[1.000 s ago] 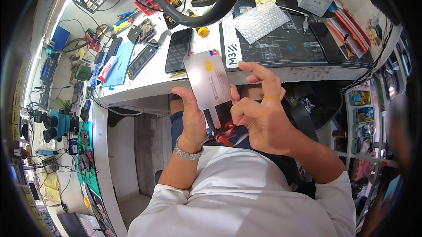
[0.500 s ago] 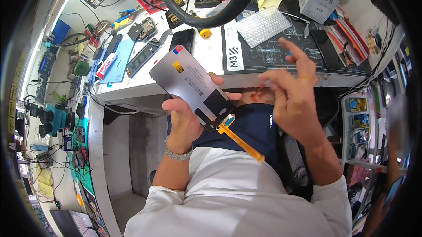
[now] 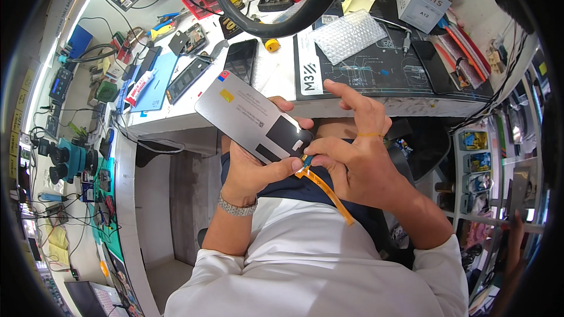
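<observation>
Right hand (image 3: pixel 370 167) has swung in from the side since the earlier frame and pinches the root of the orange ribbon cable (image 3: pixel 330 191). The left hand (image 3: pixel 244 171) grasps the silver display panel (image 3: pixel 234 111) in the air by the near edge of the table (image 3: pixel 423 104), thumb at that root; a sharp tug could crack the cable, a loosened grip drop the panel.
</observation>
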`<state>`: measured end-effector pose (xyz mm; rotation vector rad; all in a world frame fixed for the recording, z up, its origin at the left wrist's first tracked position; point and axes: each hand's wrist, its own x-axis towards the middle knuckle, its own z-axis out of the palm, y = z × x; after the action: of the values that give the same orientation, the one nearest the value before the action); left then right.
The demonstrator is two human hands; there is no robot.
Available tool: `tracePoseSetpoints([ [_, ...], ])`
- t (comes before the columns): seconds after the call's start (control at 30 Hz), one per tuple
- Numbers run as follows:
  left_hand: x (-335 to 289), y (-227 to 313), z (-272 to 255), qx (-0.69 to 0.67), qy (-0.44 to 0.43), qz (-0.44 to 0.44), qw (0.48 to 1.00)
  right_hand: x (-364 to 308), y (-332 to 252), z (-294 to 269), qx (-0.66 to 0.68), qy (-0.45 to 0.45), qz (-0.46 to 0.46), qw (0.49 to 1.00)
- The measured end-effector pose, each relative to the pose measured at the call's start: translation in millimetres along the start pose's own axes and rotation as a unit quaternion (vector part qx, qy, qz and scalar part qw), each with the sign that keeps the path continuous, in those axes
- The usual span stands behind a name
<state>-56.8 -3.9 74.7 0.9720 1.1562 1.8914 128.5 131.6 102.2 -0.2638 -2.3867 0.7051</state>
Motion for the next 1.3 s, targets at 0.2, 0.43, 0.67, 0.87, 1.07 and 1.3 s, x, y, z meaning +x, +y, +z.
tracePoseSetpoints([
  [0.2,1,-2,-5,0.024,-0.082,0.056,0.995,0,-1,-1,0.012,-0.014,0.004,1.000],
  [0.43,-1,3,4,0.027,-0.116,0.052,0.992,-1,-4,-3,0.032,-0.053,0.008,0.998],
  [0.67,-1,-1,2,0.042,-0.132,0.066,0.988,-5,-2,-1,-0.001,-0.059,-0.012,0.998],
  [0.87,-5,0,0,0.005,-0.122,0.007,0.993,-6,-3,1,-0.016,-0.063,-0.026,0.998],
  [1.07,-3,0,3,-0.015,-0.137,0.038,0.990,-7,-4,3,-0.026,-0.066,-0.031,0.997],
  [1.3,-1,-1,-5,0.045,-0.124,0.083,0.988,-9,1,8,-0.015,-0.052,-0.026,0.998],
])
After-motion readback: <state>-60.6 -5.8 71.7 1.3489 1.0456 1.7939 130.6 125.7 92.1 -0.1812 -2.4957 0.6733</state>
